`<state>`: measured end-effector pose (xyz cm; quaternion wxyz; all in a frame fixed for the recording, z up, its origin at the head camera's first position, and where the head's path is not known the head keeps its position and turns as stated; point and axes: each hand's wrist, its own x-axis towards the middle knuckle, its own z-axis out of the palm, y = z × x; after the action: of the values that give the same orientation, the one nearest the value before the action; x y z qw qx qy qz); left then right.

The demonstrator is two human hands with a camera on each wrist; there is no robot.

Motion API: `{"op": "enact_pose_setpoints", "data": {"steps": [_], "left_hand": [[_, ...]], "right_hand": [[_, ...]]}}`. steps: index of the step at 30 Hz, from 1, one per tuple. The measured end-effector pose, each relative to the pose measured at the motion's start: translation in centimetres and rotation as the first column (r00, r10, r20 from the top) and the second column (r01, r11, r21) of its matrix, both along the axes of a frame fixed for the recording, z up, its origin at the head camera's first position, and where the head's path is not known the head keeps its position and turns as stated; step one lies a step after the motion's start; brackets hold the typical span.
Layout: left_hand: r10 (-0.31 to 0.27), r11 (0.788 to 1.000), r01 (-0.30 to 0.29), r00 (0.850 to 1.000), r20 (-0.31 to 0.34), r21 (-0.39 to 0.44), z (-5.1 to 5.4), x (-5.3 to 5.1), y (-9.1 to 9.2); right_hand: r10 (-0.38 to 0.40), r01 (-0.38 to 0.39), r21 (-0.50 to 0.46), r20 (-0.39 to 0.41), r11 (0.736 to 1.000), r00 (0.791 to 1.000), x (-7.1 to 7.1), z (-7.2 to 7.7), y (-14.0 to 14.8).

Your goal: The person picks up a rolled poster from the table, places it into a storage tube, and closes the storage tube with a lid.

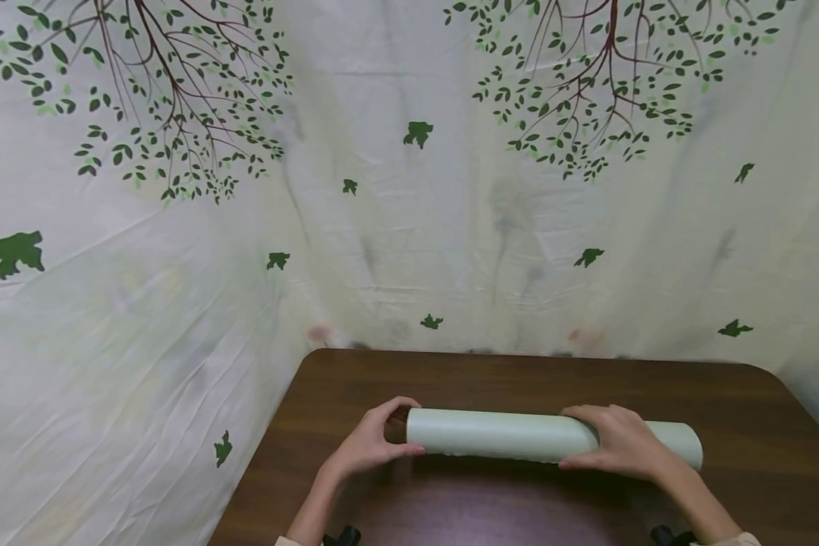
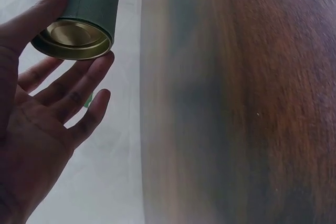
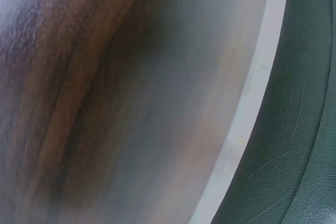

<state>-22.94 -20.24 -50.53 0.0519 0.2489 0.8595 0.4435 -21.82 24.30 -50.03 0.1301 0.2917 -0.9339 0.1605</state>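
A long pale green cylindrical tube (image 1: 491,434) lies crosswise over the brown table, held between both hands. At its left end my left hand (image 1: 371,444) pinches the tube, thumb on the near side and fingers on the far side. The left wrist view shows this left hand (image 2: 50,98) with its thumb along the tube (image 2: 97,3) and fingertips at the gold metal end (image 2: 71,38). Nearer the other end, my right hand (image 1: 617,440) grips the tube from above. The right wrist view has only the tube's green side (image 3: 294,129); the hand is out of sight there.
The dark wooden table (image 1: 532,500) has rounded far corners. Behind and to the left hangs a pale cloth (image 1: 382,250) printed with green leaves and branches. Dark wrist straps (image 1: 343,537) show at the bottom of the head view.
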Motion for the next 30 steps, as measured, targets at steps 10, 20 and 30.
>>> {"op": "enact_pose_setpoints", "data": {"steps": [10,20,30], "left_hand": [[0.025,0.999,-0.026,1.0,-0.016,-0.034,-0.5,-0.3,-0.9],[0.04,0.995,-0.04,0.999,0.0,-0.095,-0.8,0.0,-1.6],[0.028,0.989,-0.038,0.997,-0.074,-0.142,-1.2,0.4,-1.6]], "right_hand": [[-0.015,0.015,-0.005,0.084,1.0,0.996,-0.4,-1.0,-1.5],[0.011,-0.01,-0.01,0.106,1.0,0.994,-0.3,-1.6,-2.4],[0.047,-0.042,-0.036,0.152,0.998,0.987,-0.3,-1.5,-2.6]]}}
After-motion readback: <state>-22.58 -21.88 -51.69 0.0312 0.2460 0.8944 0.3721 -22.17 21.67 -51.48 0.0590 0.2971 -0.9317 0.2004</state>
